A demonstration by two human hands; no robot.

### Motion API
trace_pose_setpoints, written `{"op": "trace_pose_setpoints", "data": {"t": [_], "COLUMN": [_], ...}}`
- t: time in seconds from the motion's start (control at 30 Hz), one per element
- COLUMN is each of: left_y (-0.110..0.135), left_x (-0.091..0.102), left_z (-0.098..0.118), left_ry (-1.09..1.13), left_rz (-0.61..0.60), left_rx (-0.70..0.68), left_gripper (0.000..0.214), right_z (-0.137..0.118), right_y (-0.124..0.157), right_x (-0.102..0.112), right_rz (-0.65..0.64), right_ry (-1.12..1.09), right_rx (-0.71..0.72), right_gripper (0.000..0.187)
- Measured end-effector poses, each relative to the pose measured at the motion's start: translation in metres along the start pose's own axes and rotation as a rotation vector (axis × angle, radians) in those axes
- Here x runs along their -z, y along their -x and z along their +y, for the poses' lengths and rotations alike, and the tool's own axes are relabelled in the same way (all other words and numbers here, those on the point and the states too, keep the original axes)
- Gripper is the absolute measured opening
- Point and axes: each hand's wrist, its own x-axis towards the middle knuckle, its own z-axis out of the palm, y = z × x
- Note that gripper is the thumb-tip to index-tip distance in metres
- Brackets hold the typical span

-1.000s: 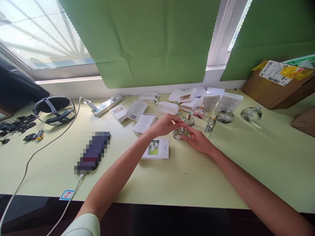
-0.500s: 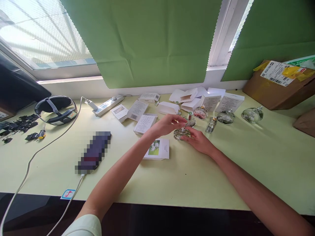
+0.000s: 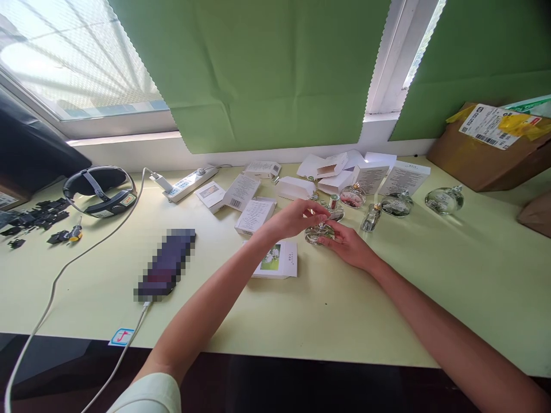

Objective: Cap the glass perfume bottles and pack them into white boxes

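A round, clear glass perfume bottle [image 3: 317, 234] stands on the table between my hands. My right hand [image 3: 350, 248] grips its right side, thumb in front and fingers behind. From the left, my left hand [image 3: 298, 219] reaches over the bottle's top with thumb and fingers pinched at the neck. Any small part between those fingertips is hidden. Just behind is another round bottle [image 3: 336, 214], with a shiny metallic cap [image 3: 333, 201] at it. Under my left forearm lies a white carton [image 3: 286, 261] with a flower picture, partly covered.
To the right stand a slim bottle [image 3: 371, 218] and round bottles [image 3: 396, 205], [image 3: 444, 201]. A pink-toned bottle [image 3: 352, 196] and several white cartons [image 3: 256, 215] are behind. A phone [image 3: 166, 267], power strip [image 3: 190, 183] and headset [image 3: 101, 192] lie left; a cardboard box [image 3: 486, 152] sits back right.
My left hand has come down slightly, its fingertips now closer to the bottle's neck. My right hand keeps its hold on the bottle. The whole view has shifted a little.
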Motion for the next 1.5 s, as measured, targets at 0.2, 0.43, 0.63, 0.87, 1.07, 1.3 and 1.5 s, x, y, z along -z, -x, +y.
{"op": "trace_pose_setpoints", "data": {"t": [0.2, 0.43, 0.63, 0.87, 1.07, 1.3, 1.5], "left_y": [-0.001, 0.0, -0.001, -0.004, -0.009, -0.065, -0.09], "left_x": [0.001, -0.001, 0.006, 0.034, 0.032, 0.025, 0.013], "left_z": [0.002, 0.008, 0.007, -0.028, -0.04, -0.029, -0.033], "left_ry": [-0.036, -0.084, -0.065, -0.388, -0.734, -0.96, -1.043], "left_rz": [-0.013, -0.034, 0.034, 0.24, 0.021, -0.03, -0.012], "left_rx": [-0.056, -0.042, 0.0, 0.008, -0.008, -0.04, -0.056], "left_gripper": [0.025, 0.024, 0.03, 0.037, 0.045, 0.032, 0.03], "right_z": [0.0, 0.005, 0.007, 0.013, 0.014, 0.012, 0.009], "right_y": [0.0, -0.001, -0.001, -0.001, -0.002, -0.002, -0.002], "right_x": [0.0, -0.001, -0.001, -0.005, -0.007, -0.007, -0.006], "right_rz": [-0.007, -0.022, -0.018, -0.021, -0.028, -0.039, -0.042], "right_ry": [-0.052, -0.111, -0.134, -0.159, -0.145, -0.135, -0.141], "right_rx": [0.004, 0.008, 0.014, -0.003, 0.004, 0.002, 0.012], "right_gripper": [0.054, 0.052, 0.05, 0.05, 0.05, 0.049, 0.048]}}
